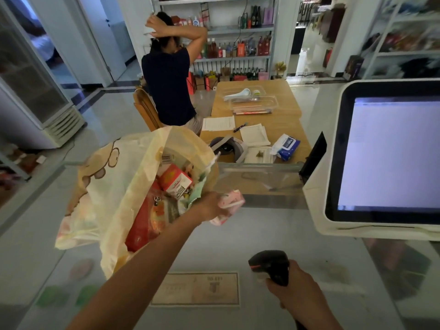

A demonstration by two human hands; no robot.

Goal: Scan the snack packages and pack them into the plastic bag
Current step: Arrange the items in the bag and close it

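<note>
A cream plastic bag (112, 186) with a cartoon print stands open on the glass counter (273, 234), left of centre. Inside it lie several snack packages, among them a red box (175, 181) and a red-orange packet (147, 225). My left hand (212, 206) reaches out beside the bag's right rim and grips a pink snack package (232, 203), held just outside the opening. My right hand (292, 289) grips a black barcode scanner (271, 264) near the front of the counter, its head pointing left.
A white checkout terminal with a lit screen (390, 153) fills the right. Beyond the counter a wooden table (281, 125) carries papers, a wipes pack and clear trays. A person in dark clothes (169, 86) sits at it. Shelves of bottles line the back.
</note>
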